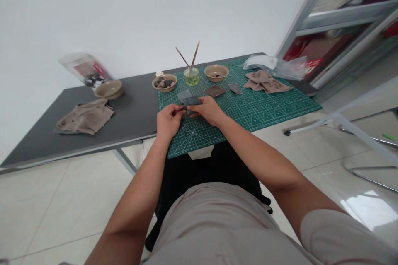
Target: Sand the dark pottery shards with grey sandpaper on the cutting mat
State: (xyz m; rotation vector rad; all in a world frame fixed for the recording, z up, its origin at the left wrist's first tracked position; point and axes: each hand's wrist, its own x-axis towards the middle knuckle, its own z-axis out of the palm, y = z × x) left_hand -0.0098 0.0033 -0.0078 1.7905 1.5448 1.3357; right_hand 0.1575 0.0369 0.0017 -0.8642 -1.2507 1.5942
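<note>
A dark grey abrasive-looking sheet [193, 100] is being held above the near-left part of the green cutting mat [192, 134] by the right hand [210, 110], with the thumb and fingers closing on it, apparently so that its working face is being kept firm. The left hand [169, 121] is being brought narrow at the sheet's near edge, where a small dark piece [185, 109] is seemingly being pinched between the fingertips; its shape is being lost among them. A paler grey sheet [184, 94] is lying just beyond and is being partly covered. A brown patch [215, 90] and a grey scrap [235, 88] are being left within reach, probably as spares. Loose pieces [164, 82] are being contained by a bowl [166, 90], likely against rolling, and two brushes [195, 54] are being propped upright by a glass jar [191, 80] of yellowish liquid. The few dark bits in the right-hand bowl [217, 79] are hardly being resolved. On the table [137, 109], whatever is lying beneath the left cloth [87, 116] is being mostly hidden, while the contents of the plastic bag [83, 68] are being blurred.
</note>
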